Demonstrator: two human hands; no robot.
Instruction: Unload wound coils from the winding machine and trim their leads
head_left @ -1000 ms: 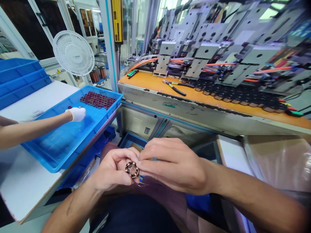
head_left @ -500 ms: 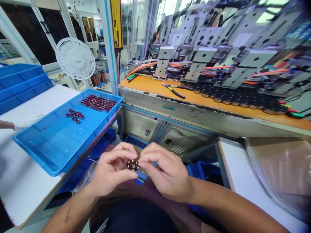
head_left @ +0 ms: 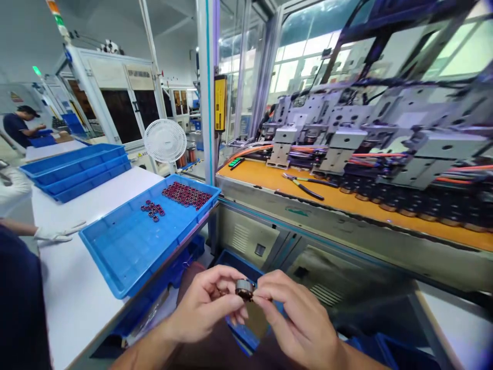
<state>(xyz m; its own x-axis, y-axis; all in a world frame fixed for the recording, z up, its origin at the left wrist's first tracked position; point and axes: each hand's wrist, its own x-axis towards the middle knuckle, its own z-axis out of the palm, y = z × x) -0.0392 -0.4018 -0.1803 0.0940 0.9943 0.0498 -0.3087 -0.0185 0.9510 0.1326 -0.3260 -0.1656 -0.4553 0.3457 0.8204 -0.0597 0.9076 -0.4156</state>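
Observation:
A small wound motor stator point(head_left: 244, 289), a ring with a grey outer side, is held up in front of my body between both hands. The thumb and fingers of my left hand point(head_left: 204, 303) grip it from the left. At its right edge, the thumb and forefinger of my right hand point(head_left: 298, 313) are pinched together against it; any loose wire between those fingertips is too small to make out. Left of my hands, a blue tray point(head_left: 127, 257) holds a dense block of similar stators point(head_left: 187, 195) and a smaller loose group point(head_left: 153, 209).
Another person's white-gloved hand point(head_left: 57, 232) rests on the white table by the tray. Stacked blue trays point(head_left: 88, 169) and a white fan point(head_left: 165, 140) stand behind. Cutting pliers point(head_left: 306, 189) lie on the machine's orange ledge point(head_left: 265, 180). Below my hands is a blue bin point(head_left: 246, 345).
My view has tilted up and turned left, bringing the other person's glove into sight. The stator has been turned from its open face to its grey side, still between both hands.

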